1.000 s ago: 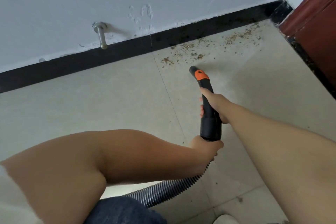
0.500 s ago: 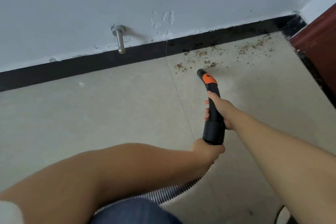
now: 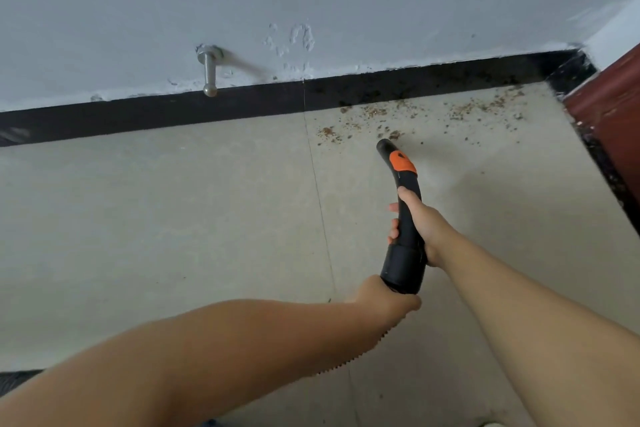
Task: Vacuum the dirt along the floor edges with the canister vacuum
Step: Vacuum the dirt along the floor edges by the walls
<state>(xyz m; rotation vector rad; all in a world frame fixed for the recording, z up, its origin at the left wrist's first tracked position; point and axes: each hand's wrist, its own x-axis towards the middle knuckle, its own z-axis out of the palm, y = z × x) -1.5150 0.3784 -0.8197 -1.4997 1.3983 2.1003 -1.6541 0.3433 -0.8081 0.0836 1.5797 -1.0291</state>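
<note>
A black vacuum handle with an orange slider points toward the wall, its open tip just short of the dirt. Brown crumbs of dirt lie scattered on the beige tile floor along the black baseboard, from the tile seam to the right corner. My right hand grips the middle of the handle. My left hand holds the hose where it joins the handle's wide end; the ribbed hose itself is almost wholly hidden under my left forearm. The canister is out of view.
A metal door stopper sticks out of the white wall above the baseboard, left of the dirt. A dark red door or frame closes off the right side at the corner. Bare tile floor stretches to the left.
The handle tip has moved forward and closer to the dirt patch. My view has shifted so the stopper and wall sit further right. The hose has slipped out of sight beneath my left arm.
</note>
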